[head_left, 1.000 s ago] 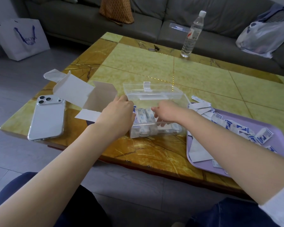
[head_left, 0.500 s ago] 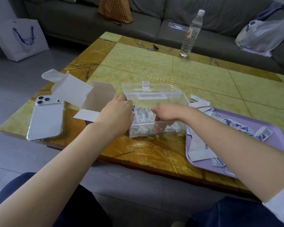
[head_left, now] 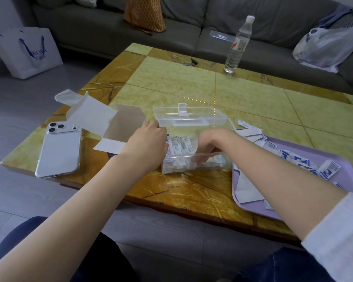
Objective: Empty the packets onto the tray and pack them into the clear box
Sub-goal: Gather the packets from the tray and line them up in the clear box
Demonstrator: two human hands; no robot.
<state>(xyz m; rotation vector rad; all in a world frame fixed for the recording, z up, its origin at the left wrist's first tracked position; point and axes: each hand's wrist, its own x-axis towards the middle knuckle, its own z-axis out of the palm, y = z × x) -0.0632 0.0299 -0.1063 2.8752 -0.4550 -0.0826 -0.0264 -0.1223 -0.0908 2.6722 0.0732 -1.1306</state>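
Two hands are working at the clear box [head_left: 192,155], which is sitting open on the worktop [head_left: 171,84] between a torn white carton [head_left: 118,123] and the purple tray [head_left: 351,169]. The left hand [head_left: 147,147] is curling its fingers over the box's left wall, gripping it. The right hand [head_left: 212,142] is reaching down inside among the packed packets [head_left: 179,146], its fingers bent and blurred, so I cannot tell whether they are pinching one. Other loose packets [head_left: 293,159] are lying scattered on the tray
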